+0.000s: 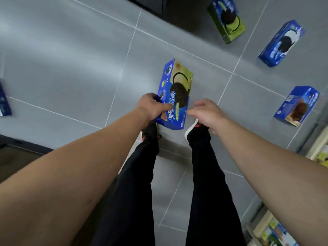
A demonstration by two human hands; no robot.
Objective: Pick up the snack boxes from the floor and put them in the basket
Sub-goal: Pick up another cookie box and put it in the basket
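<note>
Left hand (152,107) gripping one blue-and-green snack box (174,95) by its near end, held above the grey tiled floor (71,68). Right hand (206,111) just beside the box, fingers loose, holding nothing. Three more boxes on the floor toward its far right: one green (226,19), two blue (281,43) (296,105). A fourth at the left edge (4,102), partly visible.

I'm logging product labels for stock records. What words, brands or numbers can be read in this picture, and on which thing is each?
Held box, gripped by the left hand: large white Chinese characters, partly covered by the fingers, too blurred to quote.
Green box: white lettering, blurred, unreadable.
Blue box: white lettering, blurred, unreadable.
Brown-cookie box: white label with small print, too small to read.
</note>
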